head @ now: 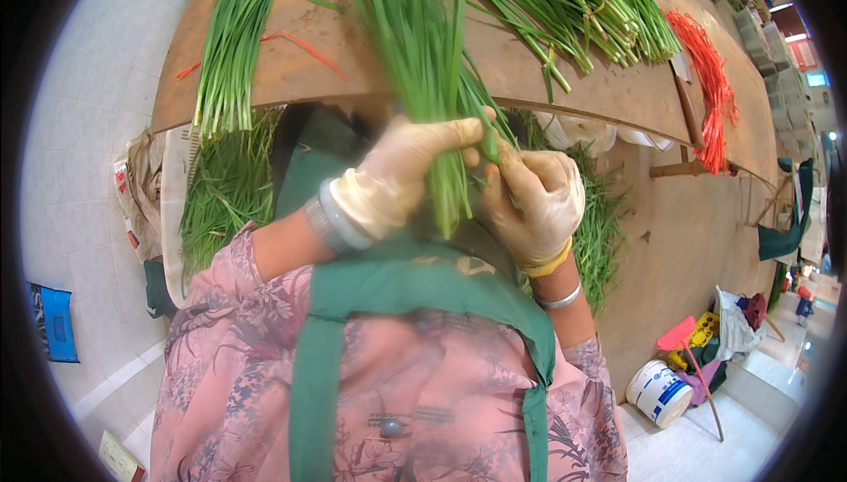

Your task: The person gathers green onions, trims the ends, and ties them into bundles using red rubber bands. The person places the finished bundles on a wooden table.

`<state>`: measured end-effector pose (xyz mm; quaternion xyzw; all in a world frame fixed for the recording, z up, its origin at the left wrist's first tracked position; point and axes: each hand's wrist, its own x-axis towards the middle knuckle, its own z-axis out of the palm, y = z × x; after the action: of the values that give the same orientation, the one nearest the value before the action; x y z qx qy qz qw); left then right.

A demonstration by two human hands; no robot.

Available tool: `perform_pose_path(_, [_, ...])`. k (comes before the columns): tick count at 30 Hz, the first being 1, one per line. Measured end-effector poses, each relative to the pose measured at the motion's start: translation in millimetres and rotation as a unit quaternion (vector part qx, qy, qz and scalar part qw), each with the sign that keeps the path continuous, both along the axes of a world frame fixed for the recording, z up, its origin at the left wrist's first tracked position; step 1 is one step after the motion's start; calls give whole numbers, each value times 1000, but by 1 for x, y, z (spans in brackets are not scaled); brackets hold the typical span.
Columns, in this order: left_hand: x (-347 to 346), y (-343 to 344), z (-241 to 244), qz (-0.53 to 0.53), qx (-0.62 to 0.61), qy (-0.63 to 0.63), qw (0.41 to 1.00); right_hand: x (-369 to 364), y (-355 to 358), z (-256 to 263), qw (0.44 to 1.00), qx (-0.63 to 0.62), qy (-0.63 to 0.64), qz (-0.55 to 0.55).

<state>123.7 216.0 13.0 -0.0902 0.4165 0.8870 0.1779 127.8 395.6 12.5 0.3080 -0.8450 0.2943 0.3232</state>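
Observation:
My left hand (403, 174), in a pale thin glove, is closed around a bunch of long green leafy stalks (410, 38), with the pale cut ends hanging below it. Beside it my right hand (539, 204), gloved too, pinches a few green blades (488, 141) between thumb and fingers, close to the left fingertips. Another bundle of stalks (231, 51) lies on the wooden table (311, 75) at the left, next to a red plastic tie (308, 51). At the upper right lies a larger pile of stalks (569, 5).
A hank of red ties (708, 85) hangs over the table's right edge. Loose green leaves (228, 197) fill a white crate (173, 217) below the table at left; more leaves (595, 230) lie at right. A white bucket (660, 394) and a red-headed long-handled tool (698, 363) stand lower right.

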Motion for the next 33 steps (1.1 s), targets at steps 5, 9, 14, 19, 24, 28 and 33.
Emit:
perform_pose_path(5, [6, 7, 6, -22, -51, -32, 998, 28, 36, -4, 997, -25, -52, 53])
perform_pose_path(9, [4, -5, 4, -39, -46, -65, 996, 55, 91, -6, 996, -8, -90, -18])
perform_pose_path(14, [11, -9, 4, -49, -41, -19, 998, 58, 181, -40, 896, 158, -273, -314])
perform_pose_path(19, [13, -9, -1, -56, -35, 14, 998, 31, 68, 33, 952, -36, -304, -21])
perform_pose_path(24, [16, -10, 3, -44, -13, 23, 999, 17, 12, 14, 851, -141, -497, 97])
perform_pose_path(28, [19, -12, 4, -32, -43, 15, 998, 15, 8, 6, 751, -238, -606, 110])
perform_pose_path(33, [21, -8, -4, 15, -32, 5, 999, 30, 12, 4, 695, -243, -668, 109])
